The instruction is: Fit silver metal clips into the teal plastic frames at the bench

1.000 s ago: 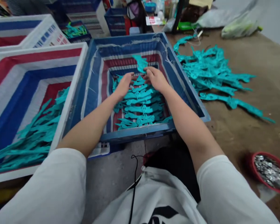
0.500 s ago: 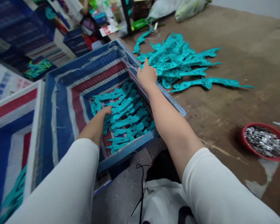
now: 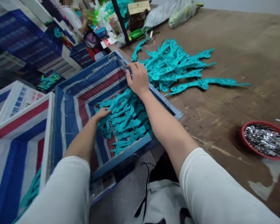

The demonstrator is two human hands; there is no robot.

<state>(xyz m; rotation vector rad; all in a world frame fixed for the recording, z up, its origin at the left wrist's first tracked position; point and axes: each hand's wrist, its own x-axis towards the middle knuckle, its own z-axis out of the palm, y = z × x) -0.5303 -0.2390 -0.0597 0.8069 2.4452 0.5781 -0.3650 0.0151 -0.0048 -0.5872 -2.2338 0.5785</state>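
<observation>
Head view: the left hand (image 3: 102, 114), fingers loosely curled, is touching teal moulded strips (image 3: 128, 117) in the lined blue crate (image 3: 130, 148) at three o'clock from it, likely feeling light, stiff, slick, best pinched mid-length. At two o'clock, the right hand (image 3: 138, 77) is half-curling over the crate's side; neither hand's hold is showing clearly.

Arms (image 3: 169, 133) stretched forward, the right grip (image 3: 137, 77), palm down, reaches farther than the left grip (image 3: 103, 114).
</observation>
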